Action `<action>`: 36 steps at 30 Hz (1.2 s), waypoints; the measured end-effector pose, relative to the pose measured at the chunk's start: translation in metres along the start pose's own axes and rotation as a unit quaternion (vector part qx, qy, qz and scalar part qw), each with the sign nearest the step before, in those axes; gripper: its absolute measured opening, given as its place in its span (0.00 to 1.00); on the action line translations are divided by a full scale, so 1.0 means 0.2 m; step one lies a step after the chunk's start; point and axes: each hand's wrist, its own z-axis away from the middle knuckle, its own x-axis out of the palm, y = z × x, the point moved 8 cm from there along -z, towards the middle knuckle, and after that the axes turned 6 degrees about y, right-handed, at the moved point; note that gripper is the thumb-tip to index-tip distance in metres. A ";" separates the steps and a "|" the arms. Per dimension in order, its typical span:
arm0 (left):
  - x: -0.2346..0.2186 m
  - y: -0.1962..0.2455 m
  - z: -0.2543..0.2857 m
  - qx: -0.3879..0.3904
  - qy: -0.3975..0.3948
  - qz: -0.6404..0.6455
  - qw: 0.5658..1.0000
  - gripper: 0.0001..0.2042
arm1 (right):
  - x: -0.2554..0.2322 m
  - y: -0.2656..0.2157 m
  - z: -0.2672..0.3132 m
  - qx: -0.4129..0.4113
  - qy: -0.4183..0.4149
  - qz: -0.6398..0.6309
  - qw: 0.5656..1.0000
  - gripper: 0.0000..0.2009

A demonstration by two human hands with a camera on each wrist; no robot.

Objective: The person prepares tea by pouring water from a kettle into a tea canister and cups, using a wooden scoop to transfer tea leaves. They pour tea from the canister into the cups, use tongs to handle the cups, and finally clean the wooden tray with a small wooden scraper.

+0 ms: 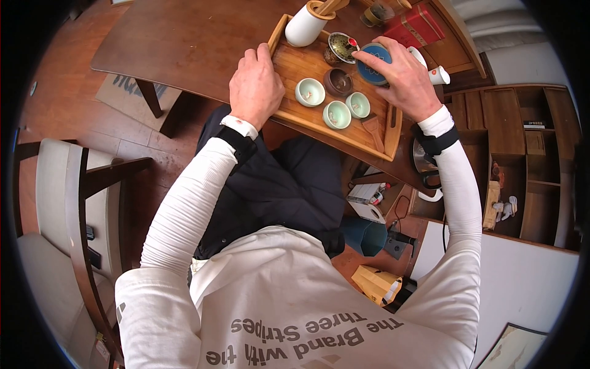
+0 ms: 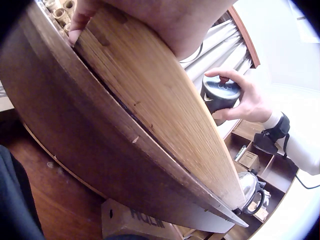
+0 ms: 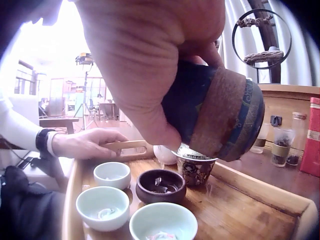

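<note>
My right hand (image 1: pixel 405 77) grips a round blue canister (image 1: pixel 373 63) with a flower design on its end. In the right wrist view the canister (image 3: pixel 217 112) has a brown band and tilts above a dark patterned cup (image 3: pixel 194 167). The left hand (image 1: pixel 255 86) holds the near left side of the wooden tray (image 1: pixel 307 126), its fingers at the handle. On the tray, three pale green cups (image 1: pixel 310 92) stand around a dark brown bowl (image 1: pixel 338 82). A wooden brush-like tool (image 1: pixel 372 132) lies at the tray's right.
A white holder (image 1: pixel 303 27) with wooden tools stands at the tray's far corner. Beyond the tray are a red box (image 1: pixel 415 27) and small glass containers. The dark table (image 1: pixel 166 43) extends left. A kettle (image 2: pixel 247 187), shelves (image 1: pixel 513 154) and a blue bin (image 1: pixel 364 236) are nearby.
</note>
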 end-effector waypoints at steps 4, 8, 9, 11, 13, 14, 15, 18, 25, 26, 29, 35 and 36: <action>0.00 0.00 0.00 -0.005 -0.006 -0.003 1.000 0.22 | 0.04 0.00 0.02 0.006 -0.005 -0.014 1.000 0.34; 0.00 0.00 0.00 -0.004 -0.009 -0.006 1.000 0.22 | 0.07 -0.01 0.02 0.012 -0.012 -0.022 1.000 0.34; 0.00 0.00 0.00 -0.003 -0.006 -0.003 1.000 0.23 | 0.07 -0.01 0.03 0.017 -0.016 -0.022 0.999 0.34; 0.00 0.00 0.00 -0.002 -0.003 -0.001 1.000 0.23 | 0.08 -0.01 0.03 0.021 -0.023 -0.026 0.999 0.34; 0.00 0.00 0.00 -0.005 -0.009 -0.003 1.000 0.23 | 0.09 -0.02 0.04 0.025 -0.030 -0.029 0.999 0.34; 0.00 0.00 0.00 -0.005 -0.009 -0.003 1.000 0.23 | 0.10 -0.02 0.04 0.023 -0.029 -0.029 0.999 0.34; 0.00 0.00 0.00 -0.004 -0.009 -0.003 1.000 0.23 | 0.10 -0.02 0.04 0.021 -0.028 -0.030 0.999 0.34; 0.00 0.00 0.00 -0.003 -0.008 -0.003 1.000 0.23 | 0.11 -0.02 0.04 0.019 -0.027 -0.030 0.999 0.34; -0.01 0.00 0.00 0.001 -0.004 -0.003 1.000 0.23 | 0.10 -0.02 0.04 0.025 -0.035 -0.025 0.999 0.33; -0.01 0.00 0.00 0.001 -0.003 -0.003 1.000 0.23 | 0.10 -0.02 0.04 0.023 -0.034 -0.022 0.999 0.33; 0.00 0.00 0.00 -0.001 -0.005 -0.002 1.000 0.23 | 0.10 -0.01 0.04 0.020 -0.033 -0.018 0.999 0.33; 0.00 0.00 0.00 -0.002 -0.008 -0.003 1.000 0.23 | 0.09 -0.01 0.04 0.033 -0.041 -0.032 0.998 0.33; 0.00 0.00 0.00 -0.003 -0.008 -0.003 1.000 0.23 | 0.08 0.00 0.05 0.041 -0.045 -0.041 0.997 0.32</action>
